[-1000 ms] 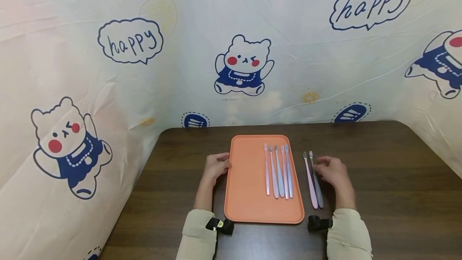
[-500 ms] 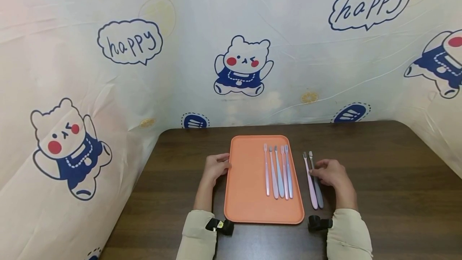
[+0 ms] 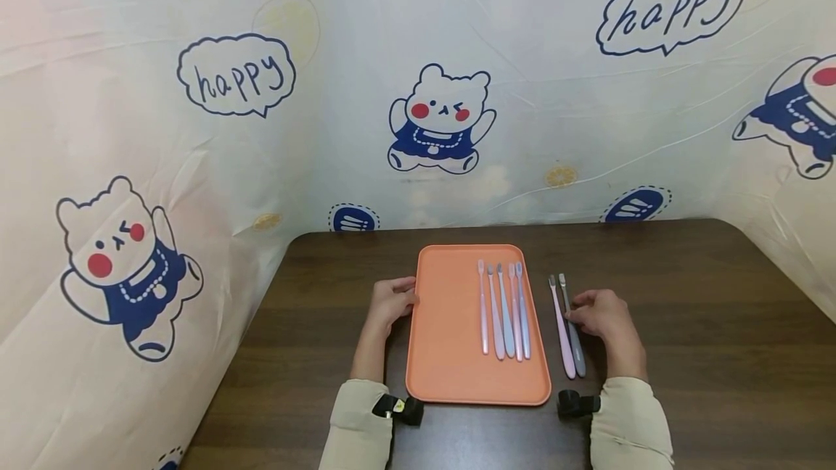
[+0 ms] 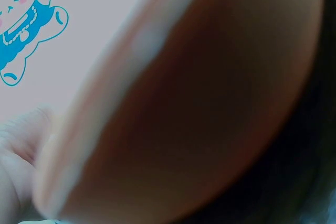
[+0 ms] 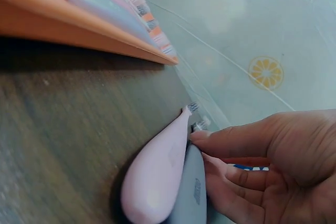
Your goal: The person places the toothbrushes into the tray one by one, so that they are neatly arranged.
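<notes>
My left hand point(image 3: 390, 301) touches the left rim of an orange tray point(image 3: 444, 354) with its fingers and thumb. In the left wrist view the tray point(image 4: 210, 103) is a large blur that partly hides that hand point(image 4: 21, 166). Several pink and blue toothbrushes point(image 3: 508, 325) lie side by side on the tray's right half. To the right of the tray, a pink toothbrush point(image 3: 563, 339) and a grey toothbrush point(image 3: 576, 347) lie close together. My right hand point(image 3: 602, 314) pinches the grey one near its neck; in the right wrist view the thumb and fingers point(image 5: 231, 142) meet around it.
The dark wooden table point(image 3: 705, 325) extends on both sides of the tray. A printed curtain point(image 3: 326, 129) with bears rises behind and to the left. Black wrist cameras point(image 3: 578, 403) sit at the cuffs, near the tray's lower corners.
My right hand has moved slightly down and onto the grey toothbrush, its thumb now against the neck. The left hand, the tray and the toothbrushes on it stay put.
</notes>
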Demonstrator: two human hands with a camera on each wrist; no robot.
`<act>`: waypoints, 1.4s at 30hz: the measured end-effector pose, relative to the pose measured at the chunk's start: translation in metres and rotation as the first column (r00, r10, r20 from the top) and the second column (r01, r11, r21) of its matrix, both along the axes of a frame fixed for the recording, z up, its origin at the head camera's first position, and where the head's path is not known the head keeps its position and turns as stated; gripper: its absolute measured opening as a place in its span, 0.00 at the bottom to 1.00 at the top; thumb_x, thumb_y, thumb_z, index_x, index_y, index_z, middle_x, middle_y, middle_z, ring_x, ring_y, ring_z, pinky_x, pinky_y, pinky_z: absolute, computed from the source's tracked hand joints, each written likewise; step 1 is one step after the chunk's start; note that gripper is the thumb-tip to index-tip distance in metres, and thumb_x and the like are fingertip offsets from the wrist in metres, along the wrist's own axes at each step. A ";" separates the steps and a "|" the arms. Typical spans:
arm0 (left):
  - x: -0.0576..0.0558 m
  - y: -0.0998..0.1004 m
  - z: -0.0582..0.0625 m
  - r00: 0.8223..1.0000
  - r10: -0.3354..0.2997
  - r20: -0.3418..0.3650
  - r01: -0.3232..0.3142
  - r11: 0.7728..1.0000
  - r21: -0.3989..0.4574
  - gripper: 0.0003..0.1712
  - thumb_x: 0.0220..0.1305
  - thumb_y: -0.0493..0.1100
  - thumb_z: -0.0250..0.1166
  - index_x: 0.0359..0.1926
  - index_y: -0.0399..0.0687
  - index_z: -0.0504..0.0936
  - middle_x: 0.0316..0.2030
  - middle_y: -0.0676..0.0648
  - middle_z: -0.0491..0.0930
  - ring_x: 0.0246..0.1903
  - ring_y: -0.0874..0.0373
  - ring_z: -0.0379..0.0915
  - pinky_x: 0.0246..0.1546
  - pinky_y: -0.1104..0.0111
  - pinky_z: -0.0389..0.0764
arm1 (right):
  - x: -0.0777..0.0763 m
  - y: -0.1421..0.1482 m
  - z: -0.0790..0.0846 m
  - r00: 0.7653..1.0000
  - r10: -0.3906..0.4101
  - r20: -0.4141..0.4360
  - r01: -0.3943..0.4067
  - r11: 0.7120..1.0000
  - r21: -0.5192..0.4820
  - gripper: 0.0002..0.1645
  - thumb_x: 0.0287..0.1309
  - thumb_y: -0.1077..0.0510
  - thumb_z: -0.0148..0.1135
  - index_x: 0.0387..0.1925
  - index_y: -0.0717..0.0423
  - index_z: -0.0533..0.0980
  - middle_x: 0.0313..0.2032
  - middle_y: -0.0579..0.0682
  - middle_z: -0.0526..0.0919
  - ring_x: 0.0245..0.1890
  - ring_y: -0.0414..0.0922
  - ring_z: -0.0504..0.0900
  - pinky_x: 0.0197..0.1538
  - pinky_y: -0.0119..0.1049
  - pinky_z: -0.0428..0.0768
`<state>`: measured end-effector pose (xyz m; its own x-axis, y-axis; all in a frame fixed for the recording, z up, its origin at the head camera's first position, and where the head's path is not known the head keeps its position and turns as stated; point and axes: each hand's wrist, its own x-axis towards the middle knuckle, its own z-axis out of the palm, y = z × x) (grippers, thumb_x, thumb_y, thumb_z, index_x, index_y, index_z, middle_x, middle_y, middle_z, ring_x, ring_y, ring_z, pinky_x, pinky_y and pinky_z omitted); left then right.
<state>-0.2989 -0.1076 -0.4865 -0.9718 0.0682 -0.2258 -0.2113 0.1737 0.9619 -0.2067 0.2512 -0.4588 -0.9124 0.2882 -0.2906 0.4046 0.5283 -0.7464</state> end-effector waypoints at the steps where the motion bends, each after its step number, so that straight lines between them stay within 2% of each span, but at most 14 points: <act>1: 0.000 0.000 0.000 1.000 -0.003 0.000 0.003 1.000 -0.003 0.25 0.63 0.28 0.62 0.62 0.32 0.79 0.60 0.31 0.81 0.55 0.51 0.82 0.39 0.68 0.86 | 0.000 0.000 0.000 1.000 -0.002 0.001 0.002 1.000 0.005 0.26 0.57 0.66 0.68 0.56 0.75 0.75 0.47 0.70 0.85 0.30 0.40 0.84 0.38 0.37 0.87; 4: 0.001 0.000 0.003 1.000 -0.012 0.006 0.012 1.000 -0.007 0.25 0.63 0.28 0.62 0.63 0.31 0.78 0.60 0.30 0.80 0.55 0.51 0.82 0.37 0.69 0.85 | 0.000 -0.001 0.000 1.000 -0.005 0.004 0.005 0.999 0.041 0.23 0.56 0.64 0.69 0.52 0.74 0.78 0.44 0.68 0.86 0.29 0.40 0.84 0.36 0.36 0.86; 10: 0.016 0.000 0.027 1.000 -0.032 -0.002 0.032 1.000 -0.002 0.26 0.63 0.27 0.60 0.63 0.26 0.76 0.60 0.28 0.79 0.55 0.47 0.82 0.39 0.67 0.86 | 0.000 -0.002 0.002 1.000 0.006 0.012 -0.008 0.987 0.163 0.18 0.55 0.56 0.69 0.41 0.68 0.84 0.27 0.55 0.87 0.28 0.43 0.82 0.30 0.35 0.76; 14: 0.022 0.000 0.034 0.999 -0.032 -0.019 0.032 0.999 -0.003 0.26 0.63 0.26 0.60 0.63 0.24 0.75 0.59 0.27 0.79 0.54 0.48 0.83 0.40 0.65 0.87 | 0.000 -0.003 0.002 1.000 -0.002 0.031 -0.004 0.982 0.189 0.19 0.56 0.52 0.68 0.39 0.66 0.84 0.25 0.51 0.84 0.30 0.47 0.80 0.30 0.37 0.73; 17: 0.020 0.001 0.033 0.999 -0.031 -0.006 0.031 1.000 -0.004 0.26 0.64 0.27 0.60 0.63 0.26 0.76 0.60 0.28 0.79 0.56 0.46 0.82 0.42 0.65 0.87 | 0.000 -0.002 0.001 0.999 -0.007 0.037 0.000 0.983 0.184 0.20 0.57 0.50 0.68 0.39 0.65 0.84 0.26 0.52 0.83 0.31 0.48 0.80 0.30 0.37 0.73; 19: 0.016 0.002 0.028 0.999 -0.032 0.007 0.032 0.999 -0.010 0.25 0.64 0.27 0.60 0.63 0.27 0.76 0.61 0.28 0.79 0.58 0.44 0.80 0.43 0.65 0.86 | 0.000 -0.001 0.001 0.999 -0.009 0.036 0.002 0.984 0.177 0.20 0.57 0.50 0.67 0.38 0.65 0.83 0.26 0.52 0.82 0.31 0.48 0.79 0.30 0.37 0.73; 23: 0.004 0.000 0.008 1.000 -0.026 0.001 0.026 1.000 -0.011 0.25 0.64 0.28 0.60 0.63 0.28 0.77 0.61 0.28 0.79 0.59 0.44 0.80 0.42 0.64 0.87 | 0.000 0.001 -0.002 0.999 -0.015 0.029 0.011 0.989 0.148 0.19 0.58 0.51 0.65 0.38 0.66 0.82 0.27 0.52 0.81 0.30 0.47 0.79 0.30 0.36 0.74; 26: 0.001 -0.001 0.001 1.000 -0.013 -0.005 0.013 1.000 -0.008 0.25 0.64 0.28 0.61 0.63 0.30 0.78 0.60 0.29 0.80 0.58 0.45 0.81 0.41 0.65 0.87 | 0.000 0.002 -0.003 1.000 -0.019 0.007 0.019 0.995 0.103 0.20 0.58 0.54 0.63 0.42 0.68 0.81 0.26 0.51 0.84 0.28 0.42 0.81 0.30 0.34 0.76; 30: -0.001 -0.001 -0.002 1.000 0.002 -0.011 -0.002 1.000 -0.008 0.24 0.63 0.29 0.63 0.62 0.33 0.79 0.59 0.31 0.81 0.56 0.48 0.83 0.39 0.67 0.86 | -0.001 0.002 -0.004 0.999 -0.028 -0.045 0.028 1.000 -0.015 0.22 0.58 0.61 0.61 0.50 0.75 0.78 0.27 0.52 0.86 0.24 0.34 0.83 0.30 0.30 0.81; 35: 0.000 0.000 -0.001 1.000 0.015 -0.004 -0.015 1.000 -0.008 0.25 0.62 0.28 0.63 0.61 0.34 0.81 0.58 0.33 0.83 0.54 0.51 0.84 0.38 0.69 0.86 | -0.001 0.001 -0.003 0.996 -0.051 -0.076 0.039 0.987 -0.153 0.22 0.63 0.67 0.59 0.55 0.81 0.73 0.31 0.56 0.85 0.22 0.32 0.83 0.30 0.27 0.84; 42: -0.001 0.000 -0.002 1.000 0.016 -0.003 -0.016 1.000 -0.009 0.24 0.62 0.28 0.63 0.61 0.34 0.81 0.58 0.33 0.83 0.52 0.53 0.84 0.37 0.69 0.86 | -0.001 0.001 0.000 0.995 -0.055 -0.083 0.038 0.979 -0.200 0.23 0.66 0.69 0.57 0.58 0.81 0.70 0.34 0.60 0.86 0.25 0.34 0.84 0.33 0.29 0.85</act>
<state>-0.2997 -0.1079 -0.4880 -0.9734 0.0511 -0.2233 -0.2111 0.1790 0.9609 -0.2077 0.2520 -0.4588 -0.9239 0.2756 -0.2655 0.3535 0.3487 -0.8680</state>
